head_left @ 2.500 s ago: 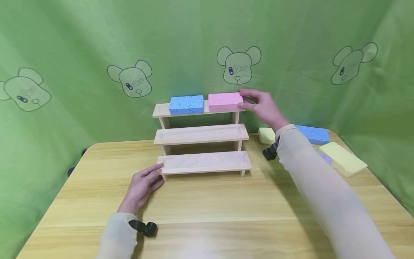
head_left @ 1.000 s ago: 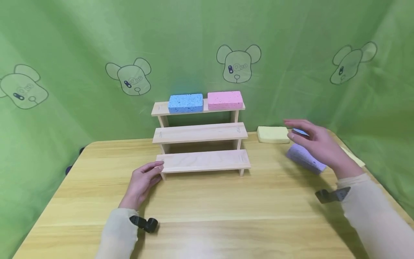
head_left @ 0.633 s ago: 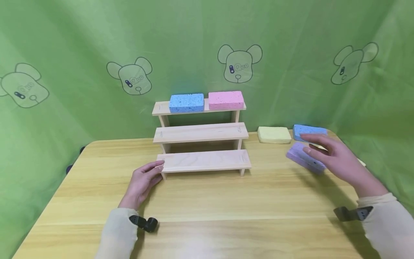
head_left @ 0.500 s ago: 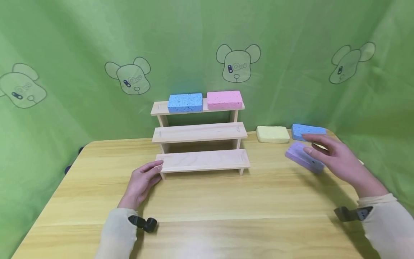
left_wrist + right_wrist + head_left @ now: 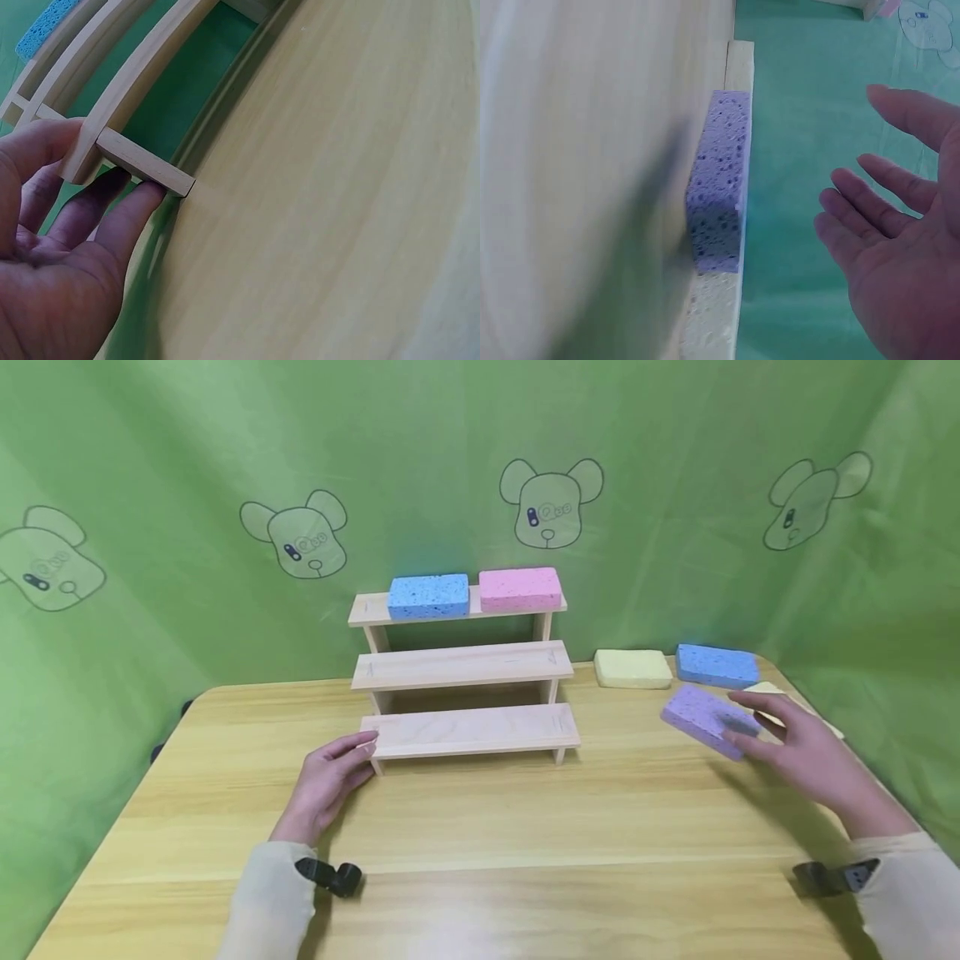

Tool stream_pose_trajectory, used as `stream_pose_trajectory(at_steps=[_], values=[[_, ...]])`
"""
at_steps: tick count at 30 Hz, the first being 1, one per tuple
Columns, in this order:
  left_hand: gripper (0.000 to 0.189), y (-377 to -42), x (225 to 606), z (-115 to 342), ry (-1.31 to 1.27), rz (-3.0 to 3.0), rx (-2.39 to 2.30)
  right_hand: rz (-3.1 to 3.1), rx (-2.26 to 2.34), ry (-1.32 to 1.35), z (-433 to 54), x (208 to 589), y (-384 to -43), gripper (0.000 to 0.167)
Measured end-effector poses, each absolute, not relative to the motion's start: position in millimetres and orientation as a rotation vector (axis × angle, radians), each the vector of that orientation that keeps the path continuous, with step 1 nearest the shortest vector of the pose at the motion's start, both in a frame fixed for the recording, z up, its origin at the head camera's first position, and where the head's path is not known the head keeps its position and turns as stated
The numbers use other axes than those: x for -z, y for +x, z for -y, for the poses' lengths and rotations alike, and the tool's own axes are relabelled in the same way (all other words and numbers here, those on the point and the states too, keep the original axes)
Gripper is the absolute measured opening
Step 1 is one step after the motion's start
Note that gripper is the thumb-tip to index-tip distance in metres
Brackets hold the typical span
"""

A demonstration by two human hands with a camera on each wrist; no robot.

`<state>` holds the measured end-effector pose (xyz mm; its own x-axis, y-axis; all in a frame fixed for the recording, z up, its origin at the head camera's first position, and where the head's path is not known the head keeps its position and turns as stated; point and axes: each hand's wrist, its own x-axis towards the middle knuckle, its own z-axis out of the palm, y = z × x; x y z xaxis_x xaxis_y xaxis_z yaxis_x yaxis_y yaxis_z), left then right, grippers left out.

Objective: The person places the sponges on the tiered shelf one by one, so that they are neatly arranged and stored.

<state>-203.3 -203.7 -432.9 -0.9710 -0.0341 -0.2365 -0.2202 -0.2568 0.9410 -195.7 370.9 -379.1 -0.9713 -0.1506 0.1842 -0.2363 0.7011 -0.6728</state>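
A three-tier wooden shelf (image 5: 474,732) stands at the back of the table. My left hand (image 5: 327,789) grips the left end of its lowest step; in the left wrist view, thumb and fingers sit around the board and leg. On the top step lie a blue sponge (image 5: 428,597) and a pink sponge (image 5: 521,589), side by side. To the right, my right hand (image 5: 813,758) hovers by the purple sponge (image 5: 693,713), hiding its right end. In the right wrist view the fingers are spread, apart from the purple sponge (image 5: 724,142), and hold nothing.
Right of the shelf lie a yellow sponge (image 5: 632,669) and a second blue sponge (image 5: 717,666) near the table's back edge. Another yellow sponge (image 5: 763,687) is partly covered by the right hand. A green curtain (image 5: 420,460) hangs behind the table (image 5: 480,852).
My right hand has left the pink sponge on the top step and moved right and down to the purple sponge. The left hand keeps its place on the shelf.
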Motion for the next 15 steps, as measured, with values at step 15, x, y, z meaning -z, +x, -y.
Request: stream_pose_trajectory(at_steps=[15], values=[[0.029,-201.5,432.3,203.6,-0.303,-1.821,-2.385,2.862,-1.009,0.258,-396.2,397.7,-202.2,0.071]])
